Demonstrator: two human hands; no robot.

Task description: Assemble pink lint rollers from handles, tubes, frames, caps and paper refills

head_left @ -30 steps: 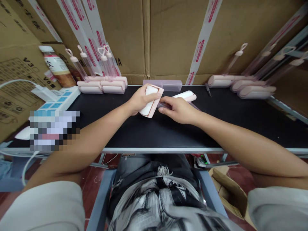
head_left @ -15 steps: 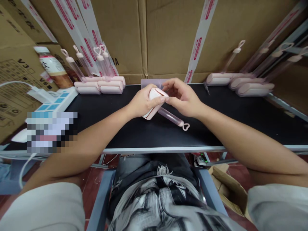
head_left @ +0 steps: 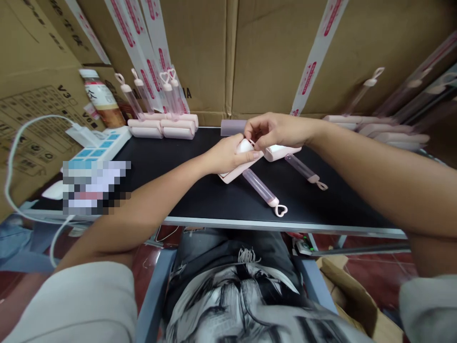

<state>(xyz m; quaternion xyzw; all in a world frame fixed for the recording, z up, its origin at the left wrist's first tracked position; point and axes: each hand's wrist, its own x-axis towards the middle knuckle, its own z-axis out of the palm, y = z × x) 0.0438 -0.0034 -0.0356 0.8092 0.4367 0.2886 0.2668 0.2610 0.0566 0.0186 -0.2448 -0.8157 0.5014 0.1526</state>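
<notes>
My left hand (head_left: 230, 155) is wrapped around the pink-and-white head of a lint roller (head_left: 232, 176). Its clear handle (head_left: 260, 186) slants down to the right and ends in a pink heart-shaped loop. At the upper end of that head my right hand (head_left: 266, 132) is closed in a pinch; whatever lies between its fingertips is too small or hidden to name. Just below the right hand, a second lint roller (head_left: 278, 152) lies on the black tabletop (head_left: 200, 200), its handle pointing toward the lower right. Behind the hands sits a translucent lilac piece (head_left: 232, 127), partly covered.
Several lint rollers stand handle-up at the back left (head_left: 144, 129) and back right (head_left: 392, 138). On the left are a drink bottle (head_left: 102, 100), a white power strip (head_left: 119, 139) and a cable (head_left: 14, 147). Cardboard boxes (head_left: 278, 52) form a wall behind the table.
My right hand has gone from loosely spread fingers to a pinch at the roller head's end. A second lint roller now shows beneath it. The view has shifted slightly left.
</notes>
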